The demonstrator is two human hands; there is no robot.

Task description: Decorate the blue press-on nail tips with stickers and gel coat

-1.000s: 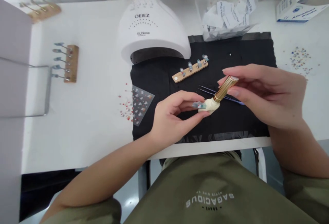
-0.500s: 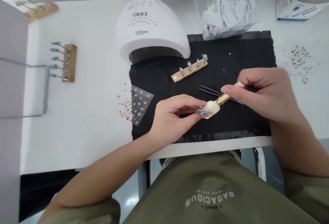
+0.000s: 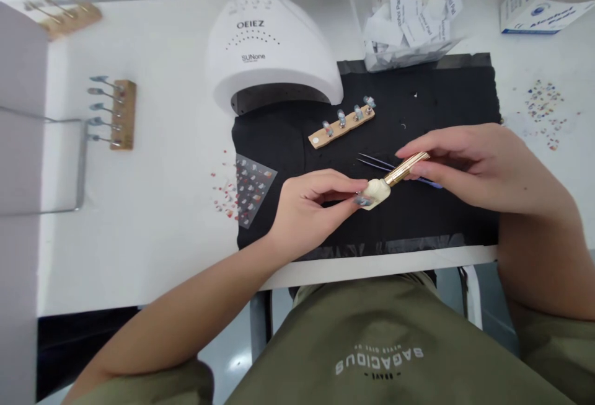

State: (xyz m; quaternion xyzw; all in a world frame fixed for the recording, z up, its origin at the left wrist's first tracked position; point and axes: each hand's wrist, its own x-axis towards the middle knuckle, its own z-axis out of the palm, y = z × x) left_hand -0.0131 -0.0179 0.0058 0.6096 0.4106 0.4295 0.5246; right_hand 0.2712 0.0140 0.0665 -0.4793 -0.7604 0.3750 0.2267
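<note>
My left hand (image 3: 309, 206) pinches a cream nail polish bottle (image 3: 377, 192) by its base, together with a grey-blue false nail tip (image 3: 362, 200) held against the bottle. Slanting up to the right is the bottle's gold cap (image 3: 405, 169), with the thumb and index finger of my right hand (image 3: 478, 166) around it. Blue tweezers (image 3: 430, 183) lie on the black mat (image 3: 446, 222), partly hidden behind the cap and right hand. Farther back on the mat, a wooden strip (image 3: 337, 134) carries several decorated nail tips.
A white nail lamp (image 3: 274, 51) stands behind the mat, beside a clear bin (image 3: 411, 54) of alcohol pad packets. Left are a sticker sheet (image 3: 255, 188), scattered gems (image 3: 225, 197) and a wooden nail stand (image 3: 123, 113). Right are more gems (image 3: 546, 107) and an alcohol pad box (image 3: 542, 5).
My right fingers have shifted around the gold cap, the index finger now stretched along its far side. The bottle has moved slightly left, and the cap still sits at its neck.
</note>
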